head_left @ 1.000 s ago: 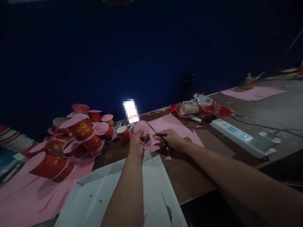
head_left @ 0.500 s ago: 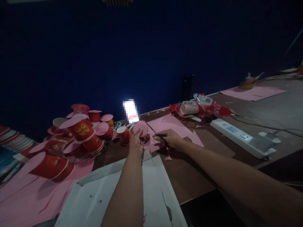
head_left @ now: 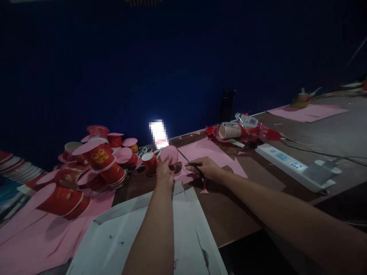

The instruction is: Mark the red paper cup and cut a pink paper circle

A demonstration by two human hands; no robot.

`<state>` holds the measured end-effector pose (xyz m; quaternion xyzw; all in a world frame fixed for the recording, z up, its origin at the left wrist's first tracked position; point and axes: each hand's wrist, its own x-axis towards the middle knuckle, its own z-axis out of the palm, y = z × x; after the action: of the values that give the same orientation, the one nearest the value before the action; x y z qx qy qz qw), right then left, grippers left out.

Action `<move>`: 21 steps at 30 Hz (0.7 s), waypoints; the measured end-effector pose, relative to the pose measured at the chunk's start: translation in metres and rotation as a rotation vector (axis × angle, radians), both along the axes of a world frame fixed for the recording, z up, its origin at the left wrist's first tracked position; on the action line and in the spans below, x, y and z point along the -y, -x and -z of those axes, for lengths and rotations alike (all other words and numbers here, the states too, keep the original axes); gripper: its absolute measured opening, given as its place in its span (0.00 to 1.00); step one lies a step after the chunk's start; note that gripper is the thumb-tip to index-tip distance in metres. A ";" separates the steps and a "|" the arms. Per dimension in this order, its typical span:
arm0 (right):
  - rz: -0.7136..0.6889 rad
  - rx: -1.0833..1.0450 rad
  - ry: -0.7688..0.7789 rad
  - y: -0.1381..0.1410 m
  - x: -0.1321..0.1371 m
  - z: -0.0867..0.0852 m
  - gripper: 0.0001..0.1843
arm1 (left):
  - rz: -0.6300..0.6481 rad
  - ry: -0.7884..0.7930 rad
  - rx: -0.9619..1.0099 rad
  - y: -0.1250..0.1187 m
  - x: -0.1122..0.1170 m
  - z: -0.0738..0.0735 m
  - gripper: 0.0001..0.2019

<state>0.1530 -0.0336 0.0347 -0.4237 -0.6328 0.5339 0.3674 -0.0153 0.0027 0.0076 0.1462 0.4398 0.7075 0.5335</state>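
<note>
My left hand (head_left: 164, 172) is closed on a round pink paper disc (head_left: 169, 154), held up on edge above the brown table (head_left: 237, 206). My right hand (head_left: 205, 168) is closed on a thin black tool (head_left: 187, 159), maybe scissors or a pen, whose tip points at the disc's right edge. Both hands hover over a pink paper sheet (head_left: 206, 152) with cut edges. A small red paper cup (head_left: 150, 162) stands just left of my left hand.
A heap of red paper cups with pink disc lids (head_left: 94, 164) fills the left. Pink sheets (head_left: 31, 236) and a white cardboard piece (head_left: 149, 236) lie near me. A white power strip (head_left: 289, 164), a sleeve of cups (head_left: 231, 131) and a bright phone screen (head_left: 158, 133) sit further back.
The pink disc in my left hand has turned and shifted slightly to the left. My right hand has stayed almost still.
</note>
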 end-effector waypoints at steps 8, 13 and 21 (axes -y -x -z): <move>0.022 -0.039 0.042 0.000 -0.004 0.004 0.32 | 0.040 -0.083 -0.115 -0.004 0.000 0.005 0.21; 0.042 -0.100 0.083 0.001 -0.003 0.003 0.31 | 0.115 -0.039 -0.175 -0.007 0.007 -0.001 0.23; 0.042 -0.143 0.098 0.001 -0.004 0.004 0.30 | 0.141 -0.061 -0.204 -0.005 0.006 0.004 0.22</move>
<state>0.1525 -0.0298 0.0304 -0.4150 -0.5693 0.5852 0.4014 -0.0106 -0.0031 0.0041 0.2643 0.4589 0.6626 0.5296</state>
